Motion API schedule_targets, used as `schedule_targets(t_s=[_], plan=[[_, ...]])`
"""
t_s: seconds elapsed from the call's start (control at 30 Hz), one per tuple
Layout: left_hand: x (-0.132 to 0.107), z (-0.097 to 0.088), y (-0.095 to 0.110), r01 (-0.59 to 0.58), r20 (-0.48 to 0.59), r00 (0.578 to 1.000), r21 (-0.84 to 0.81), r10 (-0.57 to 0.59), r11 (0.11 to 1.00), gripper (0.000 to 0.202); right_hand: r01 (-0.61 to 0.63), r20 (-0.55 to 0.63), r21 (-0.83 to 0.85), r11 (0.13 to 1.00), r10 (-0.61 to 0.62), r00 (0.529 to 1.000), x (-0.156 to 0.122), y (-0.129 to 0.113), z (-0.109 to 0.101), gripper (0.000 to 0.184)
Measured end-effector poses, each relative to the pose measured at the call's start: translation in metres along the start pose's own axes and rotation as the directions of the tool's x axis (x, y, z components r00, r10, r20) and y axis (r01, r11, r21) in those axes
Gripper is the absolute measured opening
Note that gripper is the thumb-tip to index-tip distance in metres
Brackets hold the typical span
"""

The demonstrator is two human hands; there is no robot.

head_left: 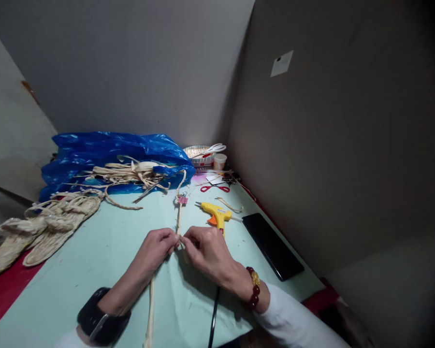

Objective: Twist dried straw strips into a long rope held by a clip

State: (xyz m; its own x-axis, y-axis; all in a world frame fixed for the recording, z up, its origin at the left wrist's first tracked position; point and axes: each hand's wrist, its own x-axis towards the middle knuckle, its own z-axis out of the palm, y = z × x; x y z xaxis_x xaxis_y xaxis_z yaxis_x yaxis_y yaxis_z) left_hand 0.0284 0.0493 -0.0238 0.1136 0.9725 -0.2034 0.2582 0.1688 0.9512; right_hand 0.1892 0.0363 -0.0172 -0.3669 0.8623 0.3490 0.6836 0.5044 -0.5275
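A pale straw cord (179, 217) runs toward me from a pink binder clip (182, 200) on the table. At its near end my left hand (161, 243) pinches the strands between thumb and forefinger. My right hand (206, 249) is closed on the same cord just beside it, the fingertips almost meeting. A loose straw strip (151, 309) trails from under my left hand to the near edge. Just beyond my right hand lies a yellow glue gun (217, 214) with an orange trigger, partly hidden by that hand.
Left are woven straw sandals (63, 222); behind, a blue plastic bag (112, 145) with straw strips (130, 171). Red-handled scissors (215, 189), a basket (199, 157) and a small cup (220, 161) stand at the back. A black phone-like slab (271, 246) lies right, a black cable (214, 316) in front.
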Motion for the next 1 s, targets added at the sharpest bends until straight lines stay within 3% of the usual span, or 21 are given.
schedule_targets(t_s=[0.1,0.23,0.33,0.4,0.5,0.53,0.6,0.67,0.73,0.8,0.9,1.0], plan=[[0.0,0.0,-0.002,0.036,0.021,0.999,-0.068,-0.035,0.997,0.031,0.181,-0.018,-0.12,0.976,-0.184,0.983,-0.004,-0.001,0.008,0.022],[0.001,-0.002,-0.005,0.129,0.121,0.988,-0.256,-0.101,0.958,0.029,0.422,0.076,-0.28,0.862,-0.418,0.905,-0.008,-0.002,0.012,0.012],[0.001,-0.005,-0.006,0.131,0.194,0.979,-0.336,-0.067,0.933,0.035,0.509,0.152,-0.38,0.772,-0.491,0.858,-0.01,-0.005,0.011,0.017],[0.0,-0.006,-0.006,0.117,0.191,0.98,-0.311,-0.058,0.943,0.036,0.523,0.169,-0.372,0.767,-0.498,0.85,-0.01,-0.006,0.008,0.017],[-0.002,-0.007,-0.003,0.088,0.167,0.985,-0.258,-0.046,0.962,0.034,0.351,0.054,-0.224,0.909,-0.348,0.936,-0.006,-0.006,-0.001,0.023],[-0.003,-0.007,-0.001,0.083,0.166,0.985,-0.25,-0.042,0.965,0.033,0.238,-0.018,-0.148,0.96,-0.243,0.97,-0.003,-0.006,-0.004,0.026],[-0.004,-0.008,0.001,0.081,0.172,0.984,-0.241,-0.04,0.967,0.032,0.02,-0.105,0.038,0.999,-0.016,0.994,0.003,-0.004,-0.01,0.028],[-0.005,-0.007,0.003,0.072,0.173,0.984,-0.217,-0.034,0.973,0.029,-0.094,0.011,0.255,0.962,0.094,0.995,0.009,-0.001,-0.013,0.028],[-0.005,-0.006,0.004,0.049,0.179,0.984,-0.157,-0.02,0.986,0.027,-0.172,0.234,0.459,0.871,0.068,0.97,0.013,0.003,-0.011,0.031],[-0.005,-0.006,0.005,-0.018,0.169,0.985,-0.054,0.027,0.998,0.026,-0.261,0.378,0.598,0.757,0.021,0.926,0.016,0.008,-0.006,0.031],[-0.007,-0.006,0.009,-0.166,0.122,0.982,0.169,0.146,0.972,0.028,-0.356,0.426,0.69,0.63,0.045,0.904,0.018,0.015,0.002,0.026],[-0.012,-0.005,0.014,-0.222,0.094,0.975,0.392,0.201,0.893,0.031,-0.368,0.373,0.727,0.579,0.116,0.92,0.017,0.016,0.008,0.024]])
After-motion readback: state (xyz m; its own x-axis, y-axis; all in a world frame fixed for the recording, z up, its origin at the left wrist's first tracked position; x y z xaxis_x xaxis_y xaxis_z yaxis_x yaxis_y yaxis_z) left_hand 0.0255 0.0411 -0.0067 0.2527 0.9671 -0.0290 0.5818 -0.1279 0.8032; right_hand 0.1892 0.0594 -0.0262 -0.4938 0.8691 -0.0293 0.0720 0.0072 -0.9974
